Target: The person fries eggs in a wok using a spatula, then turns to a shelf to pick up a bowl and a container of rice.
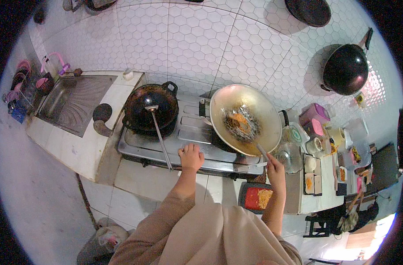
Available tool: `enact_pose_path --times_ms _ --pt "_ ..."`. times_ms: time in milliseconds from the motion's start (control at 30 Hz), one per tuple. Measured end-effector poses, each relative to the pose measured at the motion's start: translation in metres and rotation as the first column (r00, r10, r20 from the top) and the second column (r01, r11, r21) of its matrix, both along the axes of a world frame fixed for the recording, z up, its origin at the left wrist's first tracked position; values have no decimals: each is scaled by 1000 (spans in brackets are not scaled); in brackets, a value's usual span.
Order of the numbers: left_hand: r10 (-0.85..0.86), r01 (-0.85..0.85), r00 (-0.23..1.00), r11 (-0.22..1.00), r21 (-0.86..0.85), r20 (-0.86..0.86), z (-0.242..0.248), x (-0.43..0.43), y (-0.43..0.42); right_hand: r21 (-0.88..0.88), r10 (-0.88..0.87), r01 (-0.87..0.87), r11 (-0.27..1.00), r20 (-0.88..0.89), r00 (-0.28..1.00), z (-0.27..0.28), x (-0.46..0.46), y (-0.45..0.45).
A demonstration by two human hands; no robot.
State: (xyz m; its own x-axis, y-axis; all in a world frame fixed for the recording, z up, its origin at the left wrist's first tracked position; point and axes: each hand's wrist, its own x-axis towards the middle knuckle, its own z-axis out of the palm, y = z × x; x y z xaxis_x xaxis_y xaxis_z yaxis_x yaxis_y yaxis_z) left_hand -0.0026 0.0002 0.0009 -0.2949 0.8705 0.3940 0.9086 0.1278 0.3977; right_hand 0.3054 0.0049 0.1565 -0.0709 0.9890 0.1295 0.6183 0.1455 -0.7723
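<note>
My right hand (276, 167) grips the handle of a metal spatula (263, 151), which reaches over the near rim of a large wok (268, 132). Bubbling oil surrounds orange-golden food (240, 120) in the wok's middle. The spatula's far end is hard to make out in the oil. My left hand (192, 157) rests on the front of the steel gas stove (218, 159), holding nothing. Left of it, a long-handled metal turner (160, 139) leans across a dark, blackened wok (170, 99) on the other burner.
A mesh strainer (289, 158) lies right of the wok, near plastic containers (314, 114) and a sectioned tray (317, 172). Below the stove is a red-and-black tray (249, 198) of shredded food. A sink (78, 99) is at left. A black pan (345, 69) hangs at right; a person (354, 212) is beyond.
</note>
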Motion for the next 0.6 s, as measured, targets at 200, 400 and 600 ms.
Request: enact_pose_path --times_ms 200,400,600 --pt "4 -4 1000 999 -36 0 3 -2 0 -134 -66 60 989 -45 997 63 13 -33" --pt "10 -10 1000 1000 -11 -24 -14 -1 1 142 124 -148 979 167 978 6 23 -27" --pt "8 -9 1000 1000 -20 -16 -4 1 2 129 -25 21 991 33 999 -22 -15 21"
